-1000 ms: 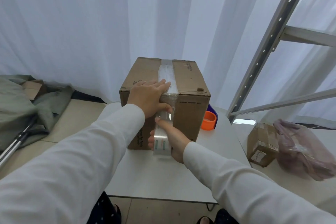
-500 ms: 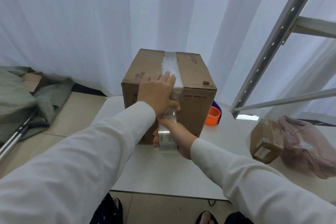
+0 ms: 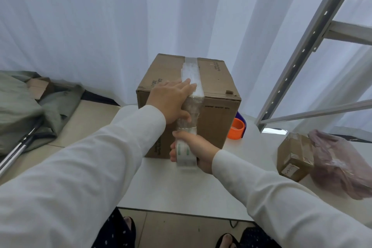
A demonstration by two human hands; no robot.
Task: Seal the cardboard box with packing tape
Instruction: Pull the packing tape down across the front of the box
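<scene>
nearest, the right hand (image 3: 198,152) curls round one roll of clear packing tape (image 3: 185,152), held low against the near face of the cardboard box (image 3: 218,115). from the roll a strip of tape (image 3: 190,78) runs up that face, over the front edge and away along the middle of the lid, its long axis pointing straight from the person toward the white curtain (image 3: 100,16). the left hand (image 3: 172,99) lies flat with fingers straight on the near lid edge, fingertips on the strip, thumb down the front face. the one box stands on the white table (image 3: 181,187). behind it sits one orange tape dispenser (image 3: 237,128); a smaller box (image 3: 295,157) is at right.
</scene>
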